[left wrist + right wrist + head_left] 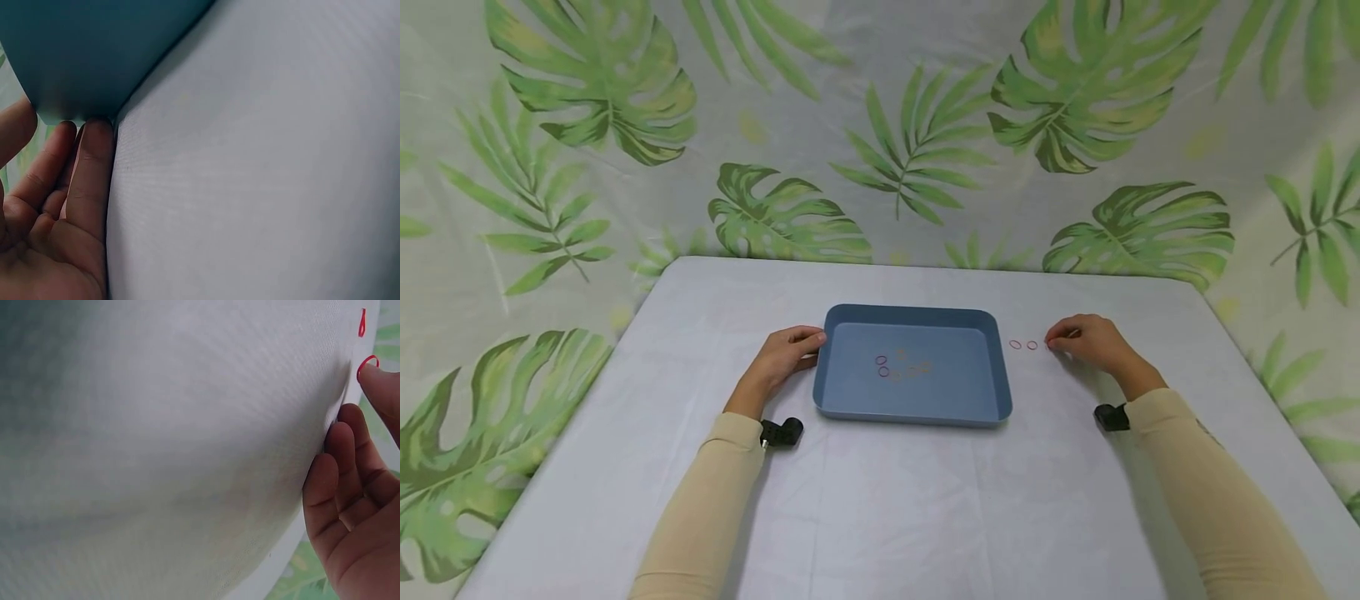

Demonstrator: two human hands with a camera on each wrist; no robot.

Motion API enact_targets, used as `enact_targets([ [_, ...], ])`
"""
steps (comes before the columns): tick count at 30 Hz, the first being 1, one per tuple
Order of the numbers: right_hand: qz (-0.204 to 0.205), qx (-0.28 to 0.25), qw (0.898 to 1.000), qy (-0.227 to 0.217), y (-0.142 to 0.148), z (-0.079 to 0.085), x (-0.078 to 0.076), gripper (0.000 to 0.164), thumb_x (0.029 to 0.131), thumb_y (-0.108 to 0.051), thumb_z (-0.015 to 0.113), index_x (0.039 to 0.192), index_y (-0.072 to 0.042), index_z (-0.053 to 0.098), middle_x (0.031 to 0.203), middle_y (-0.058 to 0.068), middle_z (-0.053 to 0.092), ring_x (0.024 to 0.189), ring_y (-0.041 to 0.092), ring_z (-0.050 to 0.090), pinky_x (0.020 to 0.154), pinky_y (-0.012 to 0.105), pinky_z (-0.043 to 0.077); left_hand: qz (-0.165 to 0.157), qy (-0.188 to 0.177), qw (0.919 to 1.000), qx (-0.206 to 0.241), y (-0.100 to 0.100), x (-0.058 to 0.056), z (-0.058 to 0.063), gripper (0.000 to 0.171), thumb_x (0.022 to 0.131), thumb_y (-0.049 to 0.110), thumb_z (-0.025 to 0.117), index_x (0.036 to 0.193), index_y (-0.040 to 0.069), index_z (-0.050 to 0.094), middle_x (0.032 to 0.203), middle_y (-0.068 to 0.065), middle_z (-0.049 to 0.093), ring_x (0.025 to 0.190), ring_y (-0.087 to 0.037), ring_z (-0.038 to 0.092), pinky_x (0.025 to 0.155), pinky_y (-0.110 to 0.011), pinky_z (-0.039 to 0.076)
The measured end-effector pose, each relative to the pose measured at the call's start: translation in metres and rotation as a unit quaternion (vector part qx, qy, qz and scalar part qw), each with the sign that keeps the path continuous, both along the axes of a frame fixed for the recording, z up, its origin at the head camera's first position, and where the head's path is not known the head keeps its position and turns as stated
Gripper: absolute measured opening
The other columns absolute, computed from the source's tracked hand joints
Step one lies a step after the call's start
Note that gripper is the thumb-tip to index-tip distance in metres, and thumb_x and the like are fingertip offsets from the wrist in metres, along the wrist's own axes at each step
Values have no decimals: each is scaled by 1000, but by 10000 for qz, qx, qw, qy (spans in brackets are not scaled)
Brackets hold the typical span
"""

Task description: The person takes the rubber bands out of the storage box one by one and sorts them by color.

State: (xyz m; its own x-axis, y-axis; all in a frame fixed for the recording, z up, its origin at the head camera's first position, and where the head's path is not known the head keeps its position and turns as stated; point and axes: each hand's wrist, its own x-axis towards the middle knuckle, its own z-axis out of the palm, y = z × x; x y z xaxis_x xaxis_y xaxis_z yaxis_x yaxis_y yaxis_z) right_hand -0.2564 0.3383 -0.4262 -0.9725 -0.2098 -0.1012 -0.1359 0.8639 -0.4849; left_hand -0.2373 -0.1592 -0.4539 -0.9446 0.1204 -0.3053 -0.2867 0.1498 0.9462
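Observation:
A blue-grey rectangular tray (pixel 917 417) lies on the white-covered table. My left hand (pixel 782 360) rests beside its left wall; in the left wrist view fairly straight fingers (pixel 90 169) touch the wall's outer side, with the thumb near the rim. To the tray's right, my right hand (pixel 1093 340) pinches a small red rubber band (pixel 367 365), which shows at the thumb tip in the right wrist view. Its other fingers rest on the cloth. Two more reddish bands, one by the tray (pixel 1015 344) and one nearer the hand (pixel 1032 345), lie in a row.
Inside the tray lie two purple bands, an upper one (pixel 881 360) and a lower one (pixel 883 372), beside several pale yellowish bands (pixel 917 368). A leaf-printed cloth (pixel 910 158) hangs behind the table. Each wrist carries a small black camera.

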Motion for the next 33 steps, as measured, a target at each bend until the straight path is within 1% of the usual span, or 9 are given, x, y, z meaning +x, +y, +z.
enact_targets([
  [10,-23,27,10000,-32,0,0,0,19,95,-20,67,105,-5,74,109,20,69,93,29,62,68,26,50,-21,-24,10000,65,1,1,2,45,101,23,60,139,1,54,144,-18,52,134,-27,51,113,-40,48],
  [19,10,97,9999,-114,0,1,-1,18,95,-18,65,105,-6,74,110,19,70,96,29,62,71,26,51,-12,-73,9999,88,1,0,3,46,101,23,59,141,1,52,146,-18,50,136,-28,50,114,-41,47],
  [21,30,104,9999,-125,-1,3,0,19,95,-18,65,107,-6,74,111,19,70,99,31,63,73,29,53,-4,-85,9999,76,1,0,3,46,101,23,58,141,1,52,146,-18,50,136,-28,50,114,-41,47],
  [24,86,142,9998,-142,-2,7,2,23,95,-19,65,111,-4,72,113,20,70,102,35,63,79,39,57,7,-74,10000,55,1,0,3,45,101,23,59,140,2,53,145,-18,51,135,-28,50,114,-41,47],
  [26,115,124,9998,-127,-4,12,3,25,95,-19,65,114,-3,70,115,22,68,104,37,62,83,46,57,9,-75,10000,52,2,1,4,45,101,23,59,139,2,54,145,-18,51,134,-28,51,113,-41,48],
  [28,179,82,9998,-36,-6,17,3,27,96,-18,64,116,-2,69,116,23,67,104,38,63,84,48,57,16,-57,10000,22,2,1,4,44,101,23,60,138,2,54,144,-18,52,133,-27,52,113,-40,48],
  [30,246,-14,9996,99,-10,21,4,27,96,-16,64,117,-1,69,116,24,67,102,38,64,82,46,57,11,-56,10000,18,2,1,4,44,101,23,60,139,2,54,144,-18,52,133,-27,52,113,-40,48],
  [33,401,-99,9986,340,-17,30,5,26,95,-15,64,117,-1,69,115,23,68,100,36,65,77,39,56,-13,-60,10000,3,1,1,3,45,101,24,59,140,2,53,145,-18,51,134,-27,51,113,-40,48],
])
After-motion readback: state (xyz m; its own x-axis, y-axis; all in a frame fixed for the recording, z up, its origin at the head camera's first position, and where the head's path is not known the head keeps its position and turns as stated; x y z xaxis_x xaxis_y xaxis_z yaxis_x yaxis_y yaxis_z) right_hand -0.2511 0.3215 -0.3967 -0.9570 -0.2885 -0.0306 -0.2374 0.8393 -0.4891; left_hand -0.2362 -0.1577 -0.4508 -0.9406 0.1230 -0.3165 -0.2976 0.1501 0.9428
